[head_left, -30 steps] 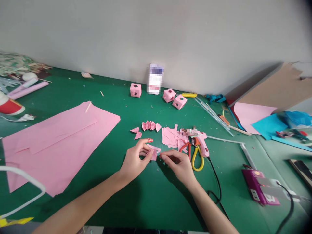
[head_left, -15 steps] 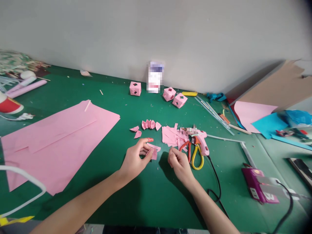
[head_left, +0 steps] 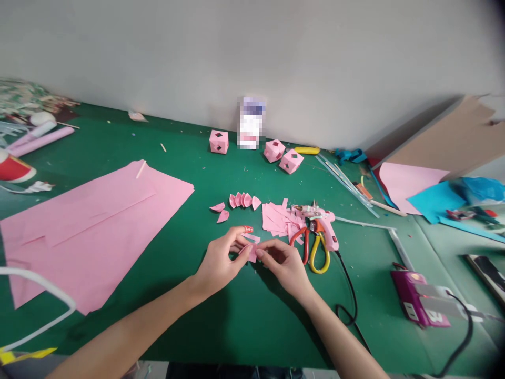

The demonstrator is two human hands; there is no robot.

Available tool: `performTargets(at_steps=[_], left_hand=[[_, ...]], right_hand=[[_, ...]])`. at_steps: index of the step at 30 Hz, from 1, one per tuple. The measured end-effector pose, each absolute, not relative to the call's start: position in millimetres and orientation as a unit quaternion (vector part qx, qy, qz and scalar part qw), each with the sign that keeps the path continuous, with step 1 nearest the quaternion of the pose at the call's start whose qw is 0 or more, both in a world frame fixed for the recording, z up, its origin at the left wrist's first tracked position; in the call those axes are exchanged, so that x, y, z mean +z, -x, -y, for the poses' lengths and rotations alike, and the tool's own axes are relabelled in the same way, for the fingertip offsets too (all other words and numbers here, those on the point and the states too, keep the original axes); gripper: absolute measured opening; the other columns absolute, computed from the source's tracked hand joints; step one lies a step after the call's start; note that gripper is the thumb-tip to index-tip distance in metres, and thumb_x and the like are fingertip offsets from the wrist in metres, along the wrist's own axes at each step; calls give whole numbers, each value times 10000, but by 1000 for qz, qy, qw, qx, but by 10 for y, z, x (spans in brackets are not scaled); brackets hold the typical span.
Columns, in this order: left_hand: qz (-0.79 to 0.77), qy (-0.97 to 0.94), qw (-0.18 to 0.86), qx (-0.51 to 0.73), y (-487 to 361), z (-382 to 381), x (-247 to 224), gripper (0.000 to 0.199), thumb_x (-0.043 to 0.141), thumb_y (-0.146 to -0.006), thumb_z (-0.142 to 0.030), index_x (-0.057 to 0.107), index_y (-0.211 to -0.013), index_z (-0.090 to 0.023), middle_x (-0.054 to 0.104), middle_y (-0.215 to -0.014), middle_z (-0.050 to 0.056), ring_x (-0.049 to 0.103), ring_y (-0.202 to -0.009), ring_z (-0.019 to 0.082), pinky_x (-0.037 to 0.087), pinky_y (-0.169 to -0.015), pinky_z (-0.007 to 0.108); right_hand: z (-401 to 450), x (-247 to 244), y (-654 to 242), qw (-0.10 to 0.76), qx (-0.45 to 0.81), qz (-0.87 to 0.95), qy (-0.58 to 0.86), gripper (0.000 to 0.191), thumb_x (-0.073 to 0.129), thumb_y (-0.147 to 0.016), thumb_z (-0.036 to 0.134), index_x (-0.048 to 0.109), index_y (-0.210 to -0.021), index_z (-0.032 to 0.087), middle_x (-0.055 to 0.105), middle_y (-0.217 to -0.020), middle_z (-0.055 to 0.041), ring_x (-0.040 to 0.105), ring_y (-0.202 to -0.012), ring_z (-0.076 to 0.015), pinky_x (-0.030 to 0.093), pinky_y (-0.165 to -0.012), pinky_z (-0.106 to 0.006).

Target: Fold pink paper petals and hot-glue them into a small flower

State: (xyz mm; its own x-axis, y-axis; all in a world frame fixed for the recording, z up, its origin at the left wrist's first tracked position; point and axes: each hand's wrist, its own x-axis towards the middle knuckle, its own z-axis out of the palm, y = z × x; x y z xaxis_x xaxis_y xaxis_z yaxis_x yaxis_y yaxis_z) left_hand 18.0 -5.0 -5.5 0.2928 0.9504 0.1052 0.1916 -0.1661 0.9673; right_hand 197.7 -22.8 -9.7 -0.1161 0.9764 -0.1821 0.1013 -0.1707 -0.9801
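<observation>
Between thumb and fingers, my left hand (head_left: 224,256) pinches a small pink paper piece (head_left: 252,255). My right hand (head_left: 286,261) grips the right edge of that same piece with thumb and forefinger. A red band or wrap is on one left fingertip. Just beyond my hands lie a row of folded pink paper pieces (head_left: 245,200) and two loose folded bits (head_left: 221,211). A pile of pink paper strips (head_left: 276,218) is in front of my right hand, partly under a pink glue gun (head_left: 326,229). Pliers (head_left: 319,255) with one red and one yellow handle rest beside it.
Three pink paper cubes (head_left: 219,142) with cut-out holes stand near the wall, around a blurred upright card (head_left: 251,123). Large pink sheets (head_left: 98,226) cover the left side. A purple power box (head_left: 418,297), cords and blue sheets (head_left: 436,202) are at right.
My right hand has moved left and up, from apart to touching the paper piece, and now pinches its edge. My left hand keeps its hold, nearly still.
</observation>
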Motion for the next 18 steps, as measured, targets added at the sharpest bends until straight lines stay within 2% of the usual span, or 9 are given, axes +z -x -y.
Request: performTargets(at_steps=[5,10,14,18], left_hand=[[-449,-658,454,399,-187,50,-60,269,601,-904,-226,550,-1166,-197,723,-826,-3,728,-743,130,611,-717,238],[-459,-663,441,393,-179,39,-76,278,606,-904,-239,544,-1172,-201,725,-816,-3,730,-749,139,613,-706,242],[-460,-666,437,393,-179,34,-51,269,599,-912,-251,548,-1172,-203,722,-805,-3,726,-743,144,609,-698,250],[-460,-665,433,398,-183,31,-27,265,595,-915,-251,551,-1172,-204,721,-808,0,717,-727,140,603,-694,255]], right_hand=[[234,-101,-2019,406,532,502,549,268,686,-840,438,659,-841,172,625,-707,-11,548,-621,-119,425,-574,-240],[231,-114,-2056,431,538,490,534,296,532,-942,484,544,-845,204,540,-671,26,486,-571,-111,382,-516,-238],[229,-136,-2057,422,533,512,526,377,412,-992,501,476,-758,213,465,-639,38,421,-550,-110,342,-506,-248],[227,-136,-2064,397,485,542,560,450,422,-977,536,444,-669,208,406,-598,42,372,-537,-106,307,-507,-255]])
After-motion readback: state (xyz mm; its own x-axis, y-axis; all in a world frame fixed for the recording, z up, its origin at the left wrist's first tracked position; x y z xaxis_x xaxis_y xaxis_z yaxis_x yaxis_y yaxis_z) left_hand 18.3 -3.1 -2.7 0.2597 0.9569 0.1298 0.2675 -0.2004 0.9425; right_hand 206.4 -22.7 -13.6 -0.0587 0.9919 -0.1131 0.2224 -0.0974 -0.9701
